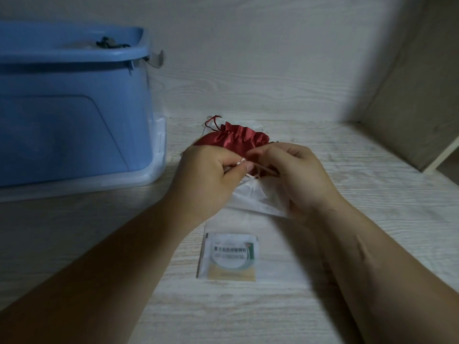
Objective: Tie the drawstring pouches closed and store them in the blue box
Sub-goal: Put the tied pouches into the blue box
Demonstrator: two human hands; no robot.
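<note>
A white drawstring pouch (250, 197) lies on the wooden surface between my hands. My left hand (211, 175) pinches its pale drawstring (263, 168) between thumb and finger. My right hand (298, 175) pinches the other end of the string and partly covers the pouch. Just behind my hands sits a dark red satin pouch (233, 139) with its cord (211, 122) looped at the back left. The blue box (74, 108) stands at the left, open on top, with dark items showing inside.
A flat sachet with printed label (228, 255) lies on the wooden surface (372, 194) near me, between my forearms. A wall runs behind, and a wooden side panel (417, 108) rises at the right.
</note>
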